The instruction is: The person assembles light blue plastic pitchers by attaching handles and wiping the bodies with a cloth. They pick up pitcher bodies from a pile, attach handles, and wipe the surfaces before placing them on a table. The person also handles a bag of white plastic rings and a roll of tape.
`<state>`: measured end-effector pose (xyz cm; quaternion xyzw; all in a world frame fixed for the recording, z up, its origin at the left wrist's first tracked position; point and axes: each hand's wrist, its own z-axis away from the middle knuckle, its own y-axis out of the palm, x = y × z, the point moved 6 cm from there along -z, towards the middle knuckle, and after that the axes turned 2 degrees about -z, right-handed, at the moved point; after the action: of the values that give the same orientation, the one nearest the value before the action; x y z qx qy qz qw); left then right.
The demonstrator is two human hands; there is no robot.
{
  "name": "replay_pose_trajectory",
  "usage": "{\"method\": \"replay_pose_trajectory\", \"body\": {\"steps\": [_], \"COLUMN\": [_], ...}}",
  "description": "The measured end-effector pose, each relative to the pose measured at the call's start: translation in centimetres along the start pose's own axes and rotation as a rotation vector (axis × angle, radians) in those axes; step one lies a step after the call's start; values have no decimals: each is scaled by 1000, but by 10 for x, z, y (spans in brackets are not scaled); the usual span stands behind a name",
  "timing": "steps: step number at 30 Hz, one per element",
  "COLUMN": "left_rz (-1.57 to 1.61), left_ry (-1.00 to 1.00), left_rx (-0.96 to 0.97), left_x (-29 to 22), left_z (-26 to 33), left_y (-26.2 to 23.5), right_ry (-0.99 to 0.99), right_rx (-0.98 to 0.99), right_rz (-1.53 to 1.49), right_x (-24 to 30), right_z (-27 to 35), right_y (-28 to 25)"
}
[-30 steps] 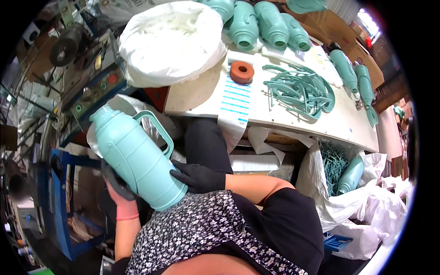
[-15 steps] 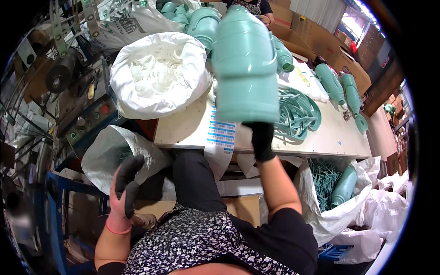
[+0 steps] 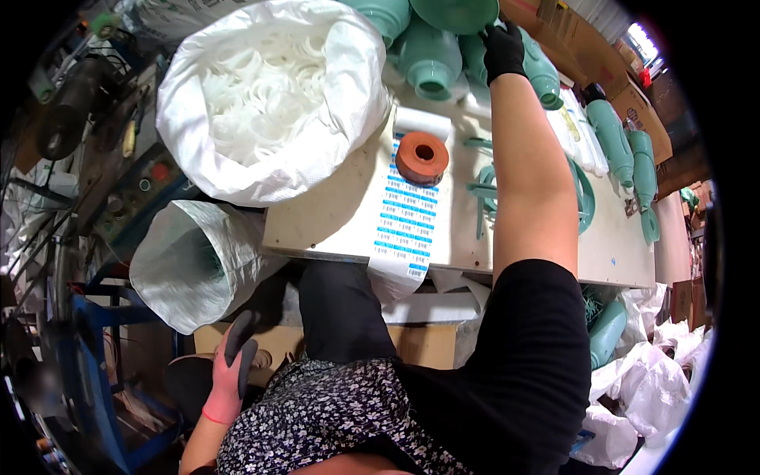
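My right hand (image 3: 504,51), in a black glove, stretches to the far side of the table. Its fingers grip the lower edge of a large pale green plastic bottle (image 3: 453,11), which the top of the picture cuts off. More green bottles lie just around it, one with its open neck (image 3: 434,67) toward me. Low at my left side, my left hand (image 3: 233,366), gloved in pink with grey fingers, holds nothing, thumb and fingers apart. Between the hands, a strip of blue and white labels (image 3: 405,214) hangs over the table's front edge, a reddish-brown roll of tape (image 3: 422,157) standing on it.
A big white sack (image 3: 182,119) of translucent rings stands left on the table (image 3: 324,226). Below it gapes another white sack (image 3: 170,261). Green plastic offcuts (image 3: 584,194) lie beside my right forearm. Two slim green bottles (image 3: 611,138) lie further right. Machinery (image 3: 103,198) flanks the left.
My right hand has carried the bottle away from me to the far side of the table. My left hand has dropped slightly lower. The tape roll has come into sight.
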<state>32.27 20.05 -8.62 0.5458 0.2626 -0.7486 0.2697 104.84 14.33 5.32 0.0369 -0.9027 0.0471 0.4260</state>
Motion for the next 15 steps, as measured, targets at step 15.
{"method": "replay_pose_trajectory", "body": {"steps": [15], "left_rz": [-1118], "left_ry": [972], "left_rx": [566], "left_x": [-42], "left_z": [-145], "left_y": [204], "right_ry": [-578], "right_rx": [736], "right_rz": [619], "right_x": [61], "right_z": [299], "right_y": [-7]}}
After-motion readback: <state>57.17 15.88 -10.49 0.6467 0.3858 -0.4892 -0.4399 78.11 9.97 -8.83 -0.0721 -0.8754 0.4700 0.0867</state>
